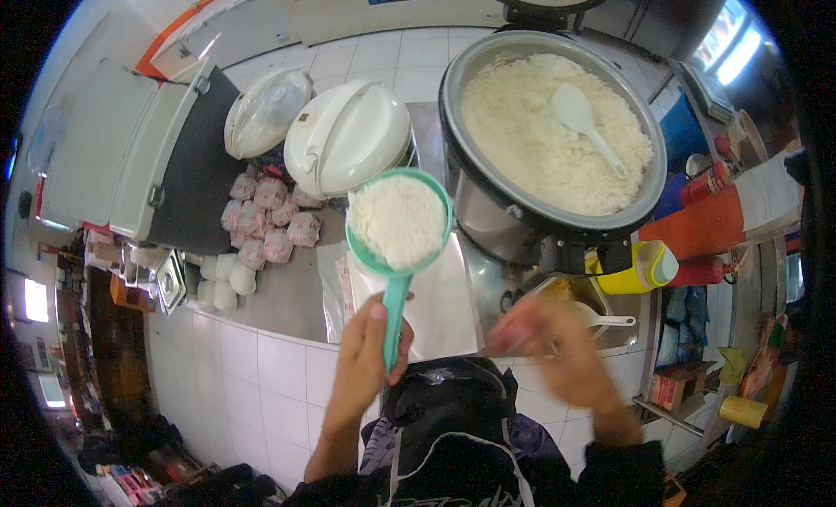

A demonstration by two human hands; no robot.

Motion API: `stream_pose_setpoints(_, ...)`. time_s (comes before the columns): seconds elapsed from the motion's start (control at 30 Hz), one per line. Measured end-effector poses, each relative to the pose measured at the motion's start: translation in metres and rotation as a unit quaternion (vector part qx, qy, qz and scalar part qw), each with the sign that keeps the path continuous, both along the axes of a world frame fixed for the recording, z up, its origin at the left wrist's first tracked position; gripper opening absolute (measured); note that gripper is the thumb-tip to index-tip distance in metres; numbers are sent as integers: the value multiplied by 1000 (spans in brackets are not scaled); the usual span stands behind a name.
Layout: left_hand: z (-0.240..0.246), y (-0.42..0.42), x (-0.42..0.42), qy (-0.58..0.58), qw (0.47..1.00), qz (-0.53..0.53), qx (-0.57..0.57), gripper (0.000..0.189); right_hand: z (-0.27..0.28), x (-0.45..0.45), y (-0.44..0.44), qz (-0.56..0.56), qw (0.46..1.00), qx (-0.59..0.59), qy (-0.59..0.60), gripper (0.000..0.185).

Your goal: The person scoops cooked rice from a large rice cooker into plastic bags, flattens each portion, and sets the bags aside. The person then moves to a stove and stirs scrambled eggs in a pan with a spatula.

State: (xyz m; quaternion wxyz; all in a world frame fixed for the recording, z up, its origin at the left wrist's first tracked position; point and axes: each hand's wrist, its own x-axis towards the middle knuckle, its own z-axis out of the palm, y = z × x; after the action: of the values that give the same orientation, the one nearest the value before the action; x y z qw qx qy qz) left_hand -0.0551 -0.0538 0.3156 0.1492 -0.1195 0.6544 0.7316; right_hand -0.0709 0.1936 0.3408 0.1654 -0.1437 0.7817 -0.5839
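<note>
My left hand (366,350) grips the handle of a green plastic scoop (396,304) filled with white rice (400,223). Beneath the scoop lies a stack of white wrapping paper (441,304) on a steel table. To its right, my right hand (565,353) is blurred, so its fingers and anything in them are unclear. A metal tray holding yellowish food (558,290) and a white spoon (617,321) is just beyond that hand. A large rice cooker (486,210) stands behind, full of rice, with a white rice paddle (575,112) lying on top.
Several paper-wrapped bundles (269,210) and white rounded lumps (226,279) sit on the table's left. Two white lidded containers (356,138) (264,118) stand behind them, beside an opened cooler box (192,174). A yellow jug (624,275) is at the right.
</note>
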Motion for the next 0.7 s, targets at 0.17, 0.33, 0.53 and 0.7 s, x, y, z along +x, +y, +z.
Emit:
stream_pose_setpoints(0.17,-75,28,45,-47,999,8,15,37,-132,46,-86,-23,910,-334,-247,51)
stream_pose_setpoints(0.33,-155,36,62,39,997,-36,-48,32,-182,60,-100,-133,853,-385,-326,35)
stream_pose_setpoints(0.53,-188,-47,43,51,931,-168,-321,34,-230,82,-110,-282,818,-378,-328,24)
stream_pose_setpoints(0.7,-217,-54,-5,144,842,-174,-489,42,-260,84,-96,-314,839,-316,-312,25)
